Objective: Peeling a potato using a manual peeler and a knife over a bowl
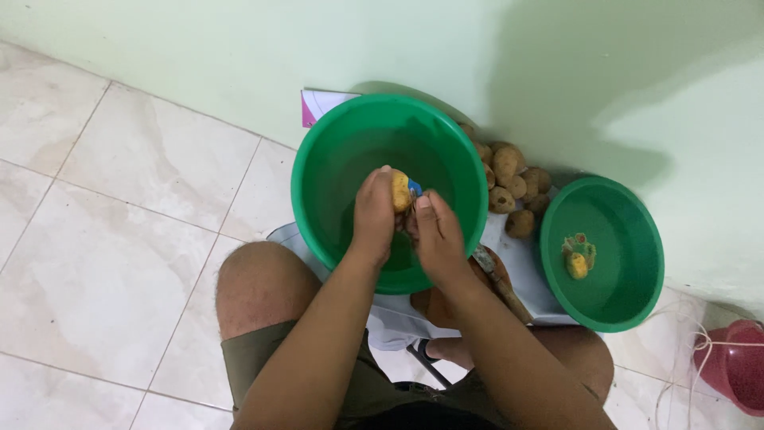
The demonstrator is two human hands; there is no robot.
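My left hand [372, 213] grips a yellowish, partly peeled potato [399, 189] over a large green basin [314, 159]. My right hand [436, 232] is closed around a peeler with a blue part [415, 188] pressed against the potato. Both hands hang above the basin's inside, which looks to hold some water. A heap of unpeeled brown potatoes [509, 183] lies behind the basin against the wall. A smaller green basin [637, 239] to the right holds a peeled potato [577, 265] and a few scraps.
My bare knees flank the big basin on a pale tiled floor [119, 223]. A knife with a wooden handle [500, 280] lies on a board by my right leg. A red container [736, 366] with white cord stands at far right. A light green wall runs behind.
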